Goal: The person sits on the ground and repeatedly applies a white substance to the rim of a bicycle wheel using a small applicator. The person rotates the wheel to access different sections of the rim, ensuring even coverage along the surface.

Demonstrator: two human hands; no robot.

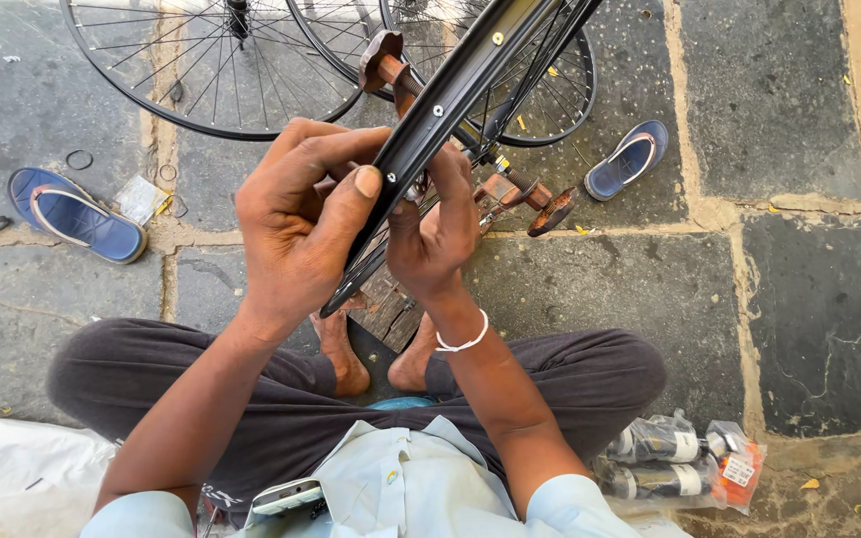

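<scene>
A black bicycle wheel rim (450, 95) runs diagonally from the top of the view down to my lap, edge-on to the camera, mounted on a rusty brown stand (525, 194). My left hand (296, 224) grips the rim from the left, thumb pressed on its outer face. My right hand (435, 234), with a white band on the wrist, holds the rim from the right, fingers curled in among the spokes. What the fingertips pinch is hidden.
Two spoked wheels (206, 60) lie on the stone paving ahead. One blue sandal (77, 214) lies left, another (630, 159) right. Plastic-wrapped packets (675, 458) sit by my right knee. A white sheet (22, 468) lies at lower left. My crossed legs and bare feet (346, 364) are below.
</scene>
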